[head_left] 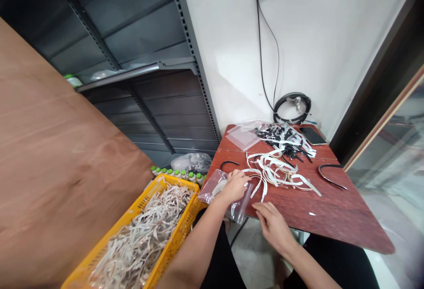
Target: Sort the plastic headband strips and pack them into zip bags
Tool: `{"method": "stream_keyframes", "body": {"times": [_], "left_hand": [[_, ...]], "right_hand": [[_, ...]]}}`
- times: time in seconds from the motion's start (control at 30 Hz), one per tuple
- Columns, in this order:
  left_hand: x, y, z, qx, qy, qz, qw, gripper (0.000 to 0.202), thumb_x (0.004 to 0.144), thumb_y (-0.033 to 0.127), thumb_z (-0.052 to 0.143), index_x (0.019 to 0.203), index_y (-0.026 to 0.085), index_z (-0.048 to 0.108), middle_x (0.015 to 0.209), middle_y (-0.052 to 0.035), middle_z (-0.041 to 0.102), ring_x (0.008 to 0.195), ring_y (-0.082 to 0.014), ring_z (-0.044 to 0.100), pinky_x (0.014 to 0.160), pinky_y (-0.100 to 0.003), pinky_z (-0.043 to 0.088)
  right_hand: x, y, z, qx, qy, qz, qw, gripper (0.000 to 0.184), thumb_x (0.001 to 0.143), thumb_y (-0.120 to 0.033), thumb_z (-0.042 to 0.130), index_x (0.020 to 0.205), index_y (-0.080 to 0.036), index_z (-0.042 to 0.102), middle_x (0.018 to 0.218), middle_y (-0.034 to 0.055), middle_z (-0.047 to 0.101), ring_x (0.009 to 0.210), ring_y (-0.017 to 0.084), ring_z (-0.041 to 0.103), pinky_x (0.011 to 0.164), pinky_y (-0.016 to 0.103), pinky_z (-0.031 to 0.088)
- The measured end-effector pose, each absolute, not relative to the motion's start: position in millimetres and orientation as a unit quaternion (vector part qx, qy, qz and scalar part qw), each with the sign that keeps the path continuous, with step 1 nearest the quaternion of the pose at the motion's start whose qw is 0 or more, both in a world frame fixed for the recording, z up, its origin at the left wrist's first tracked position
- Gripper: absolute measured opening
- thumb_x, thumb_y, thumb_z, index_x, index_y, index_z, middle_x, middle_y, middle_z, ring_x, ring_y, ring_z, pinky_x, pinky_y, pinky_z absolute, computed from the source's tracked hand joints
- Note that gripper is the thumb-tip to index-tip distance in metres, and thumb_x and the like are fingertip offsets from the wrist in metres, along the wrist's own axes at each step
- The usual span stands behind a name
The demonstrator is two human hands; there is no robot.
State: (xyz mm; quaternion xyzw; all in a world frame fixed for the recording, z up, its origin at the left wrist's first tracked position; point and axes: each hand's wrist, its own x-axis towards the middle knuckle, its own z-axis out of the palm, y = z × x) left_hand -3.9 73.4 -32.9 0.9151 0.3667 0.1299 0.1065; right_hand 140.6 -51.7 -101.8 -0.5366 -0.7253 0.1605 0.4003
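My left hand [234, 186] lies over a clear zip bag [239, 209] at the table's near left edge, its fingers curled on the plastic. Pale curved strips [218, 187] show through the bag beside the hand. The bag's zip end hangs over the table edge. To the right, my right hand [274, 226] is at the front edge, fingers stretched toward the bag and thumb apart, with nothing visible in them. Just beyond both hands sits a loose heap of white curved strips [273, 167]. A short dark curved strip [229, 163] rests behind the bag.
Black and white strips [286, 141], flat clear bags [243, 136] and a phone [312, 136] lie at the back of the red-brown table [351, 218]. A curved strip [326, 178] lies right. A yellow crate [180, 231] of strips stands left, near green-capped bottles [183, 174] and shelving [132, 75].
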Motion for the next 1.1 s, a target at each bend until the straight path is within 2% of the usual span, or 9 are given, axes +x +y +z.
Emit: {"method": "stream_keyframes", "body": {"times": [0.13, 0.43, 0.8, 0.93, 1.1], "left_hand": [[-7.2, 71.9, -35.0, 0.916, 0.376, 0.105, 0.086, 0.021, 0.080, 0.018, 0.055, 0.098, 0.026, 0.063, 0.104, -0.0036, 0.052, 0.102, -0.0206, 0.042, 0.092, -0.038, 0.035], [-8.7, 69.2, -33.8, 0.915, 0.395, 0.064, 0.043, 0.020, 0.084, 0.025, 0.049, 0.103, 0.026, 0.056, 0.110, -0.0054, 0.043, 0.105, -0.0225, 0.038, 0.091, -0.039, 0.033], [-0.8, 74.4, -42.8, 0.909, 0.408, 0.082, 0.021, 0.008, 0.084, 0.022, 0.050, 0.082, 0.020, 0.057, 0.101, -0.0056, 0.047, 0.099, -0.0218, 0.041, 0.087, -0.038, 0.035], [-4.2, 65.0, -41.2, 0.905, 0.410, 0.112, 0.012, 0.008, 0.086, 0.021, 0.048, 0.084, 0.020, 0.056, 0.103, -0.0057, 0.049, 0.102, -0.0217, 0.041, 0.091, -0.039, 0.034], [-14.3, 51.3, -34.9, 0.889, 0.430, 0.160, 0.007, 0.013, 0.089, 0.021, 0.041, 0.092, 0.020, 0.054, 0.118, -0.0060, 0.050, 0.112, -0.0215, 0.039, 0.095, -0.040, 0.032]], "right_hand": [[142.9, -52.6, -108.8, -0.538, -0.722, 0.148, 0.408, 0.028, 0.091, -0.016, 0.038, 0.111, -0.019, 0.058, 0.108, 0.0091, 0.062, 0.099, 0.023, 0.056, 0.093, 0.043, 0.043], [140.9, -52.1, -111.0, -0.547, -0.725, 0.140, 0.395, 0.027, 0.091, -0.016, 0.039, 0.110, -0.018, 0.058, 0.107, 0.0086, 0.061, 0.097, 0.022, 0.056, 0.086, 0.040, 0.047], [141.5, -53.2, -109.8, -0.542, -0.714, 0.151, 0.416, 0.028, 0.091, -0.017, 0.039, 0.110, -0.019, 0.059, 0.106, 0.0091, 0.061, 0.097, 0.023, 0.056, 0.086, 0.039, 0.047], [142.3, -55.6, -111.1, -0.541, -0.704, 0.166, 0.430, 0.026, 0.092, -0.021, 0.039, 0.109, -0.019, 0.059, 0.106, 0.0088, 0.061, 0.099, 0.023, 0.056, 0.088, 0.039, 0.046], [134.9, -52.7, -98.6, -0.558, -0.655, 0.207, 0.466, 0.029, 0.091, -0.031, 0.044, 0.115, -0.019, 0.055, 0.109, 0.0097, 0.061, 0.098, 0.022, 0.058, 0.089, 0.038, 0.046]]}}
